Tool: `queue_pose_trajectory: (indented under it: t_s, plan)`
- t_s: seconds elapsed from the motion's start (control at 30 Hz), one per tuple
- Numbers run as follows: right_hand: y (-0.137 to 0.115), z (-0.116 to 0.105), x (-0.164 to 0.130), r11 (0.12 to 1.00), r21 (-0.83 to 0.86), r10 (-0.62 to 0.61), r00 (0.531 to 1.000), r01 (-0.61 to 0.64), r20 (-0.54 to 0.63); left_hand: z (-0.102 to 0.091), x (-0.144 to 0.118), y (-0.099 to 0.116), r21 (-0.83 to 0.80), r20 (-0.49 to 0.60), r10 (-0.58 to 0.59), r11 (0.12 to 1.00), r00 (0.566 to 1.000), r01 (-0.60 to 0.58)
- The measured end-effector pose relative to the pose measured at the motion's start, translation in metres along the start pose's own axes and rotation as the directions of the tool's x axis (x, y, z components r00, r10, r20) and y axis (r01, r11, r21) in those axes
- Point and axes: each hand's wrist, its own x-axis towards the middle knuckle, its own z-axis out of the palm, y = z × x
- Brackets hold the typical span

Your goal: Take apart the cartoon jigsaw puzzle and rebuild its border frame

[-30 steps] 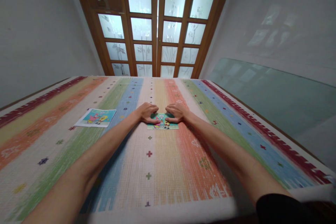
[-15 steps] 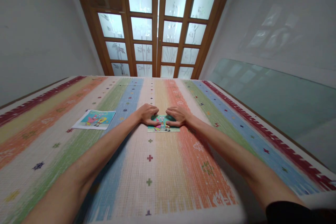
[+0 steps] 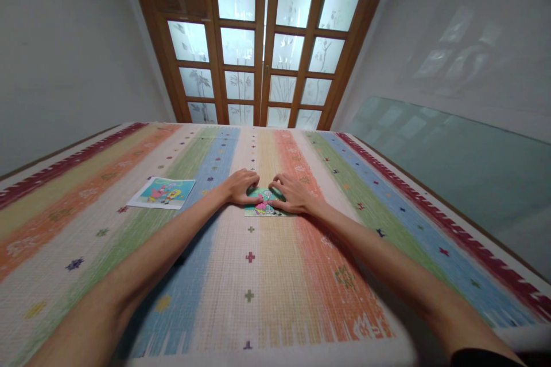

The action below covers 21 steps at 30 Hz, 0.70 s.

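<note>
**Both hands pressed on a small picture puzzle, drawn slightly closer together**

A wide striped cloth [image 3: 267, 275] is seen spread over the whole surface, running away toward wooden doors with frosted panes [image 3: 258, 40] well beyond the hands. A pane of greenish glass [image 3: 451, 155] is leaned along the wall far off to the right of the grip.

Well apart from the hands, out to the left of them, a printed picture sheet [image 3: 162, 192] is laid flat on the cloth, untouched.

Directly under the hands lies the small cartoon puzzle [image 3: 264, 206], flat on the cloth at the middle stripes. Its far part is covered by the fingers; only the near edge and centre are left showing between the thumbs.

The left hand [image 3: 241, 186] is laid on the puzzle's left side, fingers bent and pressed down, nothing enclosed in it. The right hand [image 3: 290, 192] is laid on the right side in the same manner, fingers spread flat, nothing gripped.

Compared with a second ago, the hands have been brought nearer to each other and less of the puzzle is left uncovered; the puzzle itself has stayed where it was. This is judged to be a pressing or squaring of pieces rather than a lifting.
</note>
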Motion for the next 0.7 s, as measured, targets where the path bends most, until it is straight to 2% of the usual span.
queue_pose_trajectory:
  t_s: [0.13, 0.5, 0.7]
  plan:
    - [-0.002, 0.003, -0.001, 1.000, -0.002, 0.029, 1.000, -0.029, -0.012, -0.001, -0.005, 0.006, -0.004, -0.013, -0.033, 0.999, 0.999, 0.033]
    - [-0.007, 0.004, 0.000, 0.958, 0.233, 0.180, 0.983, -0.166, -0.041, -0.002, -0.022, 0.024, -0.009, -0.052, -0.153, 0.988, 0.987, 0.153]
    - [-0.010, 0.004, -0.004, 0.942, 0.273, 0.212, 0.977, -0.197, -0.028, -0.004, -0.025, 0.027, -0.080, -0.030, -0.235, 0.969, 0.972, 0.232]
